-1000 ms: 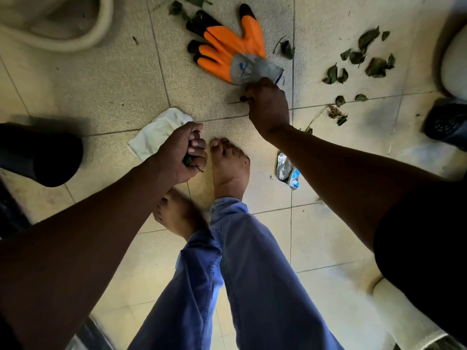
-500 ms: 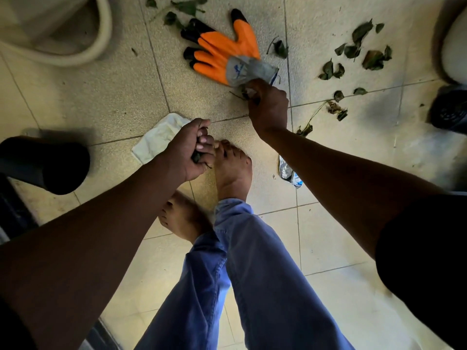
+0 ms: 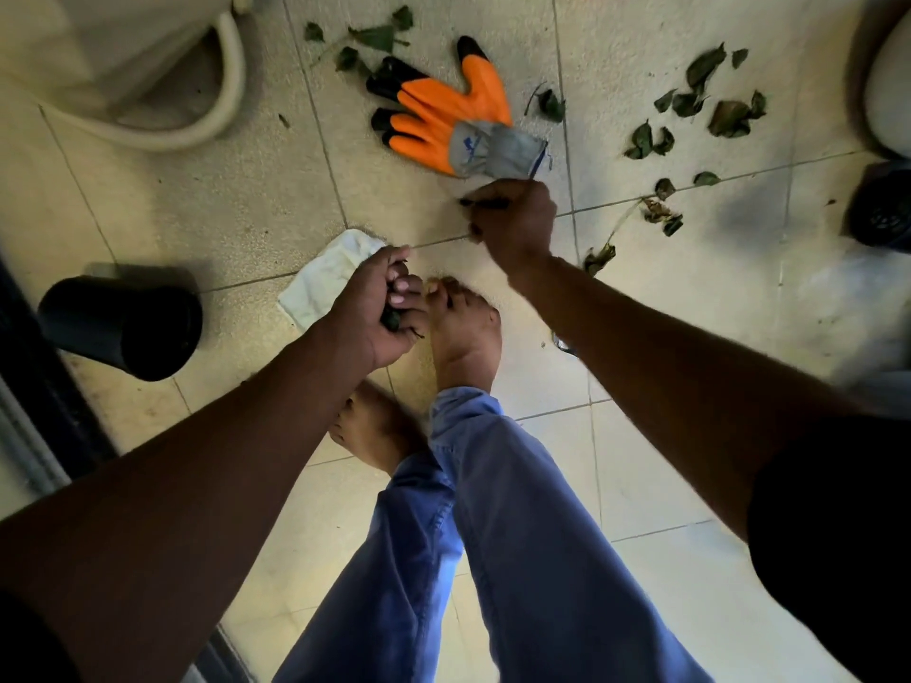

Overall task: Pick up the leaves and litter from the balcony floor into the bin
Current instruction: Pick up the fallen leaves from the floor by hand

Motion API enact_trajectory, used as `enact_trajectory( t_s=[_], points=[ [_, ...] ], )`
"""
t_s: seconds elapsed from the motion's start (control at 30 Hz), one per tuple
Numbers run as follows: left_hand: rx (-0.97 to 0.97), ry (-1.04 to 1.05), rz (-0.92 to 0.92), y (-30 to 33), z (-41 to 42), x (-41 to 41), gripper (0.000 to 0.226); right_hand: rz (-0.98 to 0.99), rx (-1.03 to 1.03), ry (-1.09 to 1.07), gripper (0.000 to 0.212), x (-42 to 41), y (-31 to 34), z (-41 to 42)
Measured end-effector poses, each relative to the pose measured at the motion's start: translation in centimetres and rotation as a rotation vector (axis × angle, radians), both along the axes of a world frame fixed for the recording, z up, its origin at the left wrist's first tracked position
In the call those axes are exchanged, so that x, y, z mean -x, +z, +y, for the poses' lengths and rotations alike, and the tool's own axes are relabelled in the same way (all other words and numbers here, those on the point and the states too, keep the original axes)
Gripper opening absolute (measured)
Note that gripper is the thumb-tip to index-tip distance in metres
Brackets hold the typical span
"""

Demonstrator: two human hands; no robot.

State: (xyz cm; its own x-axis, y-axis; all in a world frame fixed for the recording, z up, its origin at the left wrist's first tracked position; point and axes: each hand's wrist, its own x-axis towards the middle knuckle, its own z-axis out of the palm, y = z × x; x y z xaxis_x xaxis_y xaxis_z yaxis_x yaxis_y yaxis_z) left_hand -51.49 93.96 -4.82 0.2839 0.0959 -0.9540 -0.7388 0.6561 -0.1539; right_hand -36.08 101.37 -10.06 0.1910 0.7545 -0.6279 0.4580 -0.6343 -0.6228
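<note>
My left hand is curled round a wad of dark green leaves, held just above a white cloth on the tiled floor. My right hand pinches a dark leaf or twig at the floor, right below the grey cuff of an orange and black work glove. Loose dry leaves lie scattered at the upper right. More leaves lie beyond the glove's fingers. A leafy stem lies right of my right wrist.
A black pot lies on its side at the left. A pale curved hose runs at the upper left. A dark object and a white container sit at the right edge. My bare feet stand between my arms.
My right hand drew slightly back from the glove's cuff with something dark pinched in its fingers. The view tilted up a little. My left hand kept its hold on the leaves.
</note>
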Motion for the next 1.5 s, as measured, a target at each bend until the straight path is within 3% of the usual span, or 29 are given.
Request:
enact_trajectory(
  t_s=[0.07,0.17,0.27,0.37,0.5,0.63,0.73,0.8,0.93,0.97,1.07,1.13,1.23,1.33,1.4,1.43,1.5],
  points=[
    [0.005,0.098,-0.062,0.3,0.4,-0.2,0.049,0.303,0.075,-0.227,0.007,1.6,4.6,-1.1],
    [-0.021,0.058,0.001,1.0,1.1,-1.6,0.035,0.448,0.065,-0.366,0.01,3.0,10.8,-3.6],
    [-0.102,-0.036,0.003,3.5,2.1,-3.3,0.02,0.265,-0.113,-0.179,0.021,2.7,13.4,-6.5],
    [-0.083,-0.021,-0.055,5.7,3.2,-4.7,0.052,0.012,-0.35,0.076,0.021,1.6,14.1,-8.1],
    [-0.058,-0.076,-0.066,7.1,4.1,-5.5,0.055,-0.234,-0.513,0.262,0.017,0.5,14.3,-7.8],
    [-0.042,-0.159,-0.027,6.6,3.9,-5.7,0.034,-0.36,-0.531,0.401,0.017,0.1,13.7,-8.1],
    [-0.003,-0.252,0.041,6.3,2.8,-5.7,0.004,-0.413,-0.302,0.573,0.021,0.0,13.5,-9.1],
    [0.004,-0.241,0.076,6.6,2.1,-5.6,0.01,-0.457,-0.255,0.639,0.025,-0.1,14.5,-9.7],
    [-0.01,-0.378,0.114,5.2,0.9,-4.4,0.028,-0.637,-0.45,0.877,0.045,-0.2,15.8,-11.1],
    [0.009,-0.396,0.111,4.6,0.6,-4.1,0.03,-0.608,-0.459,0.912,0.047,-0.1,15.5,-11.5],
    [0.02,-0.411,0.094,3.1,0.1,-4.0,0.03,-0.306,-0.438,0.824,0.059,-0.1,14.0,-12.7],
    [-0.02,-0.398,0.044,2.8,0.2,-4.5,0.038,-0.241,-0.521,0.72,0.064,-0.9,14.2,-12.6],
    [-0.05,-0.35,-0.006,2.1,1.0,-6.3,0.046,-0.199,-0.585,0.61,0.041,-2.2,13.9,-11.8],
    [-0.08,-0.332,0.024,1.9,1.7,-7.4,0.029,-0.088,-0.484,0.394,0.035,-4.1,12.6,-10.6],
    [-0.032,-0.273,-0.018,2.1,2.1,-7.5,0.035,-0.199,-0.413,0.24,0.034,-6.9,10.1,-9.1],
    [0.025,-0.241,0.045,-1.0,1.0,-7.7,0.035,-0.312,-0.351,0.221,0.036,-8.8,8.3,-8.5],
    [0.023,-0.328,0.11,-5.3,-0.4,-6.2,0.025,-0.541,-0.141,0.317,0.044,-12.3,4.8,-7.8]
  ],
)
